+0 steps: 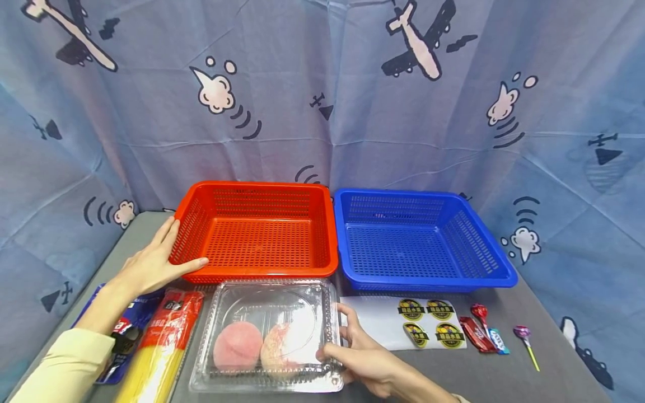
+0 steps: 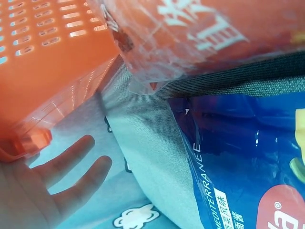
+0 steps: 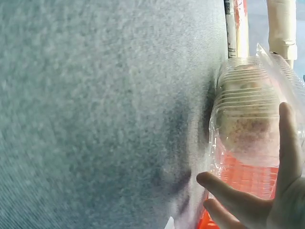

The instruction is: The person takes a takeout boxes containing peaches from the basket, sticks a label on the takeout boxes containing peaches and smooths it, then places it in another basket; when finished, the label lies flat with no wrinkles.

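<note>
Clear plastic clamshell [image 1: 267, 336] sits front-centre on the grey table [image 1: 504, 375], lid down, two pinkish round fruits [image 1: 237, 346] inside. Right hand [image 1: 365, 358] at its 3 o'clock edge, thumb and fingers pinching the rim. Left hand [image 1: 151, 263] at 10 o'clock from the clamshell, fingers straight, flat against the outer corner of the red basket [image 1: 257, 229], gripping nothing. Blue basket [image 1: 418, 240] touches the red one on its 3 o'clock side. Red-and-yellow noodle pack [image 1: 161, 341] lies just beside the clamshell at 9 o'clock, overlapping a blue packet [image 1: 133, 319]. Sticker sheet [image 1: 403, 330], red candy wrapper [image 1: 476, 334] and lollipop [image 1: 524, 336] lie out at 3 o'clock.
</note>
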Available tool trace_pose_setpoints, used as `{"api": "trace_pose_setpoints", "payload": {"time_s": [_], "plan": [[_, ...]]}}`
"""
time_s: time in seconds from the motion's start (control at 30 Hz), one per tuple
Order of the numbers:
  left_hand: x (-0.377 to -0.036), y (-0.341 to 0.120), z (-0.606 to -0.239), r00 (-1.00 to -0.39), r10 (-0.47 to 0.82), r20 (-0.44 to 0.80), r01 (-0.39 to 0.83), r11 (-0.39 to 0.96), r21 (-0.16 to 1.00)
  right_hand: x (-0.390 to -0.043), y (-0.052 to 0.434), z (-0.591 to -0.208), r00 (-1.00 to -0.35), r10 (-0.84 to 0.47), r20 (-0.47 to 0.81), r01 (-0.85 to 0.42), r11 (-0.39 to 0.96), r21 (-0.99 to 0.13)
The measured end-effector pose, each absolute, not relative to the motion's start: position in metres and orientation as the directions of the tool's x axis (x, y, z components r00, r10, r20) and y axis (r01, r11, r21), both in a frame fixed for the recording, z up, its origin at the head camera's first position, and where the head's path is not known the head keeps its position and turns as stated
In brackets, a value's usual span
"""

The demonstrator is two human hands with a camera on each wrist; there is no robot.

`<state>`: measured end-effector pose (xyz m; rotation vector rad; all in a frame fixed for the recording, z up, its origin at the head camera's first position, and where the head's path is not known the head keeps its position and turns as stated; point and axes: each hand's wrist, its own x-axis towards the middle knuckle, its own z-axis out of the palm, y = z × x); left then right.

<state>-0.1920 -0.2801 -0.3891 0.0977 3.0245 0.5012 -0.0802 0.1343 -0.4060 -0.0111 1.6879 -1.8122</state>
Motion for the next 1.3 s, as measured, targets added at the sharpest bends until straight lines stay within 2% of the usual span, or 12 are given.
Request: {"api": "trace_pose_setpoints", "payload": {"time_s": [0.4, 0.8, 1.03, 1.2, 1.3], "plan": [[-0.193, -0.279, -0.390, -0.996, 0.074, -0.057, 0.051, 0.942, 0.331, -0.085, 0.133, -0.417, -0.787, -0.458, -0.412, 0.443, 0.045, -0.895], [-0.189, -0.278, -0.389, -0.996, 0.081, 0.034, 0.088, 0.938, 0.336, -0.087, 0.140, -0.419, -0.795, -0.473, -0.379, 0.374, 0.109, -0.921], [-0.181, -0.271, -0.385, -0.970, 0.106, 0.217, 0.170, 0.938, 0.302, -0.088, 0.149, -0.413, -0.832, -0.441, -0.336, 0.311, 0.130, -0.941], [-0.164, -0.259, -0.383, -0.930, 0.147, 0.337, 0.254, 0.920, 0.298, -0.092, 0.164, -0.405, -0.888, -0.368, -0.274, 0.203, 0.220, -0.954], [-0.150, -0.251, -0.379, -0.921, 0.160, 0.354, 0.276, 0.910, 0.308, -0.095, 0.177, -0.400, -0.918, -0.335, -0.211, 0.111, 0.295, -0.949]]}}
